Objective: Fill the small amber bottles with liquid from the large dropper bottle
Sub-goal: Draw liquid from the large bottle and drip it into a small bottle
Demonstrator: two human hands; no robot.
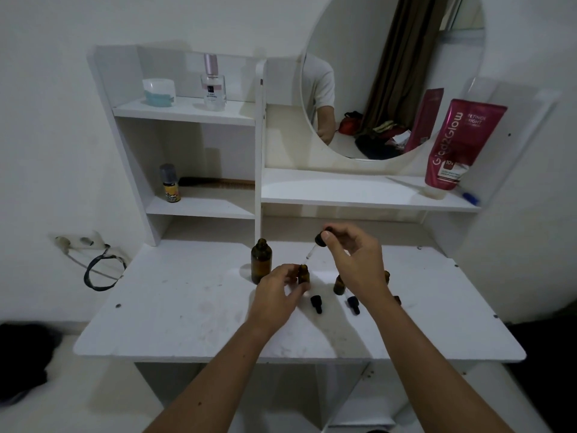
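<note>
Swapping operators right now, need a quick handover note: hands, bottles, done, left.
Left hand grips a small amber glass bottle, upright on the white table.
Right hand pinches the black-bulbed glass dropper, tip just above that bottle's mouth.
Large amber bottle stands open behind.
Two small black droppers lie on the table; more small bottles sit partly hidden behind the right hand.
Fill levels unreadable.
Left: finish filling, recap all.

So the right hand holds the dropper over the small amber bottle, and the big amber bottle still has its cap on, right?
Not quite. In the head view the large amber bottle stands open, without a cap. The rest holds: the right hand pinches the dropper above the small amber bottle.
</note>
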